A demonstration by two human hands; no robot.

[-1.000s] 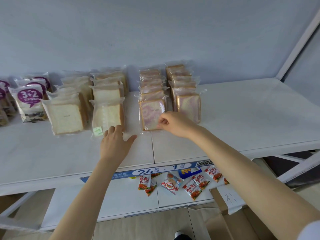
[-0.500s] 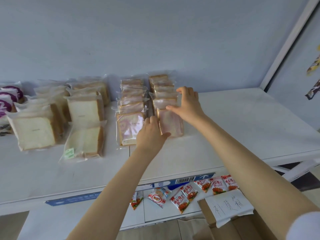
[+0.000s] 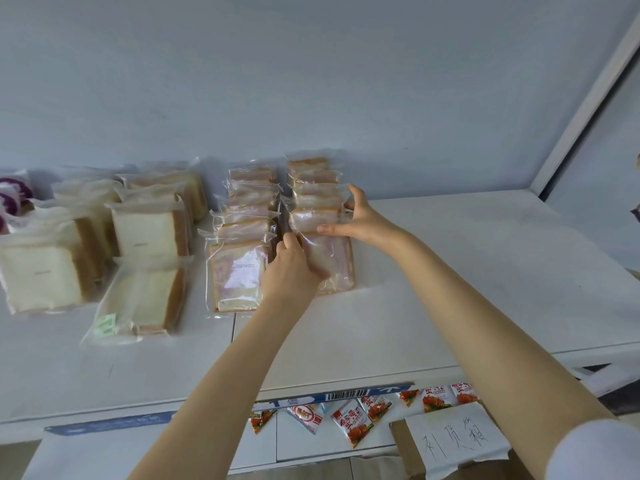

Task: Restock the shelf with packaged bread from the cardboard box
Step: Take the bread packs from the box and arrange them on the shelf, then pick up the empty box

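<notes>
- Head view: the left hand [image 3: 294,271] is curling its fingers [image 3: 289,242] round the left edge of the front pack [image 3: 337,268] of pink-swirled bread, gripping it through the film.
- The right hand [image 3: 367,221] is holding nothing. Its fingers are lying straight and spread, pressing against the right side of the bread row [image 3: 313,188], with the thumb reaching across the top of the front pack.
- That row is running its long axis from the back edge of the shelf [image 3: 467,271] toward the front edge, about midway along, and the front pack is standing at its near end.
- The pack is sitting between the two hands, with the left hand nearer. I judge the coming move to be squaring it against the row.
- A second pink row [image 3: 242,237] is standing just beside it on the left. White bread packs [image 3: 149,230] are sitting farther left, and one tipped pack [image 3: 145,303] is lying toward the front edge.
- The cardboard box [image 3: 398,445] is being cut off at the bottom right, so its inside is hidden. The left palm is covering the front pack's lower left corner, and blur is softening the far-left packs.
</notes>
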